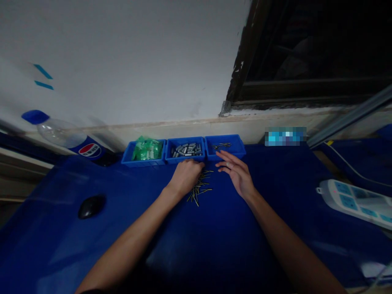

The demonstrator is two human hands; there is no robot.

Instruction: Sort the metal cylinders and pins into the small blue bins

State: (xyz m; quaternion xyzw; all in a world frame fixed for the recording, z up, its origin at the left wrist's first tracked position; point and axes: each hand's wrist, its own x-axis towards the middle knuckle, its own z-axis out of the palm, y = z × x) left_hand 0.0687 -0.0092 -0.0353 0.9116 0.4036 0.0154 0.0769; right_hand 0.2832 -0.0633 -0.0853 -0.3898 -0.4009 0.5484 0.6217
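A loose pile of thin gold and dark metal rods point(197, 190), much like small drill bits, lies on the blue table in front of the trays. My left hand point(187, 175) is closed at the far left side of this pile, its back up; whatever its fingers hold is hidden. To the right of the pile, my right hand point(237, 170) is open, fingers spread, just in front of the right blue tray point(240, 148). A few similar thin rods point(222, 145) lie inside that tray. Short silver metal cylinders point(188, 150) fill part of the middle blue tray point(170, 159).
The left blue tray point(142, 163) holds green plastic packets point(148, 149). Left of it leans a cola bottle point(88, 149) with a blue cap, and nearer stands a black mouse point(91, 207). A white power strip point(358, 202) lies at the right. The wall rises behind the trays.
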